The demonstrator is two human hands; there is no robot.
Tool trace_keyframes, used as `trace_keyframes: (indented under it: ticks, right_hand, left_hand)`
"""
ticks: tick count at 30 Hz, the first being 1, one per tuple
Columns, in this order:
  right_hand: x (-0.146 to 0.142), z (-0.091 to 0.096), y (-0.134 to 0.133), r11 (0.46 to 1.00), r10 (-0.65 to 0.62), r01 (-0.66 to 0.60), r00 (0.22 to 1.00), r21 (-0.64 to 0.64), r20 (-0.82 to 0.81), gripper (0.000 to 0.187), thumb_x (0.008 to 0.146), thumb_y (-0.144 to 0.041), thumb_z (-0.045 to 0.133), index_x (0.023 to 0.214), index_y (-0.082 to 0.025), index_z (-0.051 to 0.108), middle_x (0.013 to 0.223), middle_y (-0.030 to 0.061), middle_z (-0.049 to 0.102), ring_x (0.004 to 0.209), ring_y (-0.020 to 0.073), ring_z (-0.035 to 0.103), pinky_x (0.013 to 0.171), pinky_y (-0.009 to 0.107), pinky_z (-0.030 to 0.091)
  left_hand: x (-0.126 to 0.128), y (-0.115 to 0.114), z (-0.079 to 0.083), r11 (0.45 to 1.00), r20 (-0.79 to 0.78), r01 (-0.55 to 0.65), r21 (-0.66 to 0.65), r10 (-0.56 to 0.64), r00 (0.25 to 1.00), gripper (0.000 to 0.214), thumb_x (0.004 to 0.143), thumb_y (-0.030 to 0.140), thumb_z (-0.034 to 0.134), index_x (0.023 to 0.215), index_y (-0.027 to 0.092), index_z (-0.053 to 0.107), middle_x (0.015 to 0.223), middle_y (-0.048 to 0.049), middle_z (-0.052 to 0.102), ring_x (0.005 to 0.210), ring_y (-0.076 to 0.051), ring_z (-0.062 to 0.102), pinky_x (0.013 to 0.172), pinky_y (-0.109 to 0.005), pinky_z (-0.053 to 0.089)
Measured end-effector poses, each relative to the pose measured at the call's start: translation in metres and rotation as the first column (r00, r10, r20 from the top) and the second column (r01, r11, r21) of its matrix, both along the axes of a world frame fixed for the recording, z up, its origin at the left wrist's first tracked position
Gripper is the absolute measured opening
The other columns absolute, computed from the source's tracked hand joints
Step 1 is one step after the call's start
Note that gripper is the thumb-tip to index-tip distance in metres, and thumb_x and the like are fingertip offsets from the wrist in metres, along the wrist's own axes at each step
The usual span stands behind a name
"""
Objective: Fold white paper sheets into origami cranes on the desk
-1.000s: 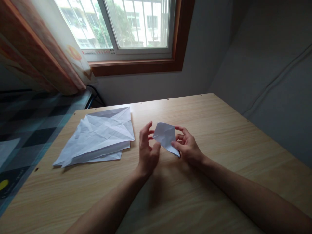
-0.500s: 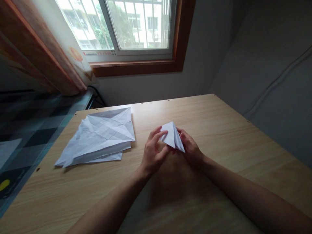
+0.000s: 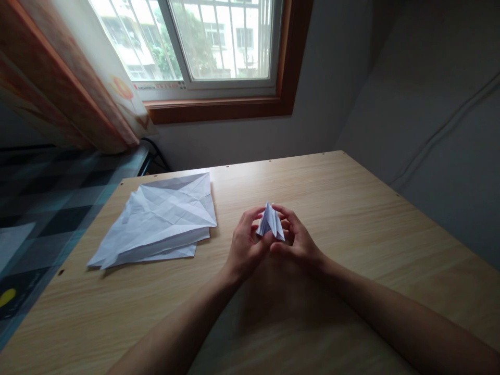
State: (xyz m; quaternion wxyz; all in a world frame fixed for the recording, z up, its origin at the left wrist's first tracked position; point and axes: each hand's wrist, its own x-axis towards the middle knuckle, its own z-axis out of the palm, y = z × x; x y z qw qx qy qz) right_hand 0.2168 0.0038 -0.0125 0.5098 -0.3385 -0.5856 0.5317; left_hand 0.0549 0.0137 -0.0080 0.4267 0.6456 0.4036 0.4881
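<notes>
A small folded white paper [image 3: 270, 221] with several pleated layers is held between my two hands above the table, its pointed top facing up. My left hand [image 3: 249, 237] grips it from the left, thumb at the lower edge and fingers behind the side. From the right, my right hand [image 3: 299, 234] closes on it, with the index finger near the top and the thumb below. The hands partly cover the paper's sides and lower edge.
Creased white paper sheets [image 3: 172, 208] lie stacked on the left of the wooden table [image 3: 351, 219]. A checked cloth surface [image 3: 58, 192] adjoins on the left, beneath a curtain [image 3: 74, 78]. A window [image 3: 226, 41] and wall stand beyond.
The folded paper has turned, so its layered edges now face me where a flat face showed before. My right hand has shifted left, its thumb coming round to the front.
</notes>
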Motion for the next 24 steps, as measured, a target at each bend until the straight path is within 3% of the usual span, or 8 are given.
trace_keyframes:
  ticks: [4, 9, 14, 17, 20, 24]
  right_hand:
    - [0.000, 0.003, -0.004, 0.973, -0.220, 0.210, 0.969, 0.094, 0.109, 0.037, 0.084, -0.036, 0.061, 0.120, -0.026, 0.058, 0.107, 0.0053, 0.061, 0.085, 0.0187, 0.058, 0.072, 0.031, 0.049]
    - [0.001, 0.004, -0.001, 0.958, -0.286, 0.280, 0.953, 0.064, 0.099, 0.030, 0.084, -0.027, 0.056, 0.113, -0.024, 0.063, 0.098, 0.0032, 0.064, 0.070, 0.0147, 0.056, 0.064, 0.029, 0.048]
    - [0.004, 0.005, 0.008, 0.909, -0.413, 0.409, 0.910, -0.075, -0.033, 0.030, 0.074, -0.024, 0.057, 0.104, -0.021, 0.062, 0.062, -0.0050, 0.051, 0.053, 0.0116, 0.048, 0.049, 0.024, 0.041]
    - [0.009, 0.004, 0.014, 0.872, -0.478, 0.474, 0.878, -0.123, -0.006, 0.027, 0.068, -0.022, 0.057, 0.093, -0.019, 0.063, 0.057, -0.0060, 0.050, 0.047, 0.0100, 0.042, 0.043, 0.023, 0.034]
    - [0.014, 0.002, 0.017, 0.846, -0.512, 0.515, 0.857, -0.137, 0.062, 0.018, 0.067, -0.023, 0.056, 0.081, -0.018, 0.064, 0.054, -0.0049, 0.052, 0.043, 0.0093, 0.039, 0.041, 0.023, 0.030]
    - [0.015, 0.001, 0.018, 0.852, -0.496, 0.492, 0.868, -0.178, 0.024, 0.011, 0.065, -0.023, 0.055, 0.069, -0.018, 0.063, 0.050, -0.0044, 0.049, 0.044, 0.0103, 0.039, 0.043, 0.024, 0.029]
  left_hand:
    - [0.000, 0.000, 0.001, 1.000, 0.004, -0.014, -0.017, 0.014, 1.000, 0.052, 0.078, 0.039, 0.070, 0.123, 0.020, 0.055, 0.113, -0.0113, 0.064, 0.102, -0.026, 0.063, 0.082, -0.034, 0.053]
    - [0.001, 0.003, -0.005, 0.976, 0.032, -0.217, 0.012, 0.216, 0.976, 0.046, 0.082, 0.036, 0.064, 0.123, 0.019, 0.052, 0.117, -0.0103, 0.061, 0.101, -0.023, 0.062, 0.085, -0.033, 0.051]
    - [0.000, 0.006, -0.007, 0.887, 0.018, -0.462, 0.027, 0.461, 0.887, 0.056, 0.077, 0.025, 0.065, 0.129, 0.022, 0.044, 0.121, -0.0099, 0.056, 0.101, -0.022, 0.060, 0.082, -0.034, 0.050]
    - [-0.002, 0.006, -0.002, 0.792, -0.093, -0.584, 0.180, 0.604, 0.791, 0.069, 0.072, 0.016, 0.066, 0.135, 0.027, 0.040, 0.129, -0.0097, 0.050, 0.113, -0.026, 0.053, 0.092, -0.039, 0.045]
    - [-0.002, 0.001, 0.003, 0.762, -0.241, -0.542, 0.356, 0.635, 0.734, 0.057, 0.073, 0.012, 0.063, 0.126, 0.029, 0.052, 0.132, -0.0079, 0.048, 0.124, -0.029, 0.045, 0.102, -0.046, 0.036]
    - [0.000, -0.006, 0.006, 0.830, -0.460, -0.325, 0.453, 0.530, 0.712, 0.023, 0.080, 0.024, 0.063, 0.103, 0.024, 0.066, 0.106, -0.0071, 0.060, 0.105, -0.029, 0.052, 0.094, -0.046, 0.037]
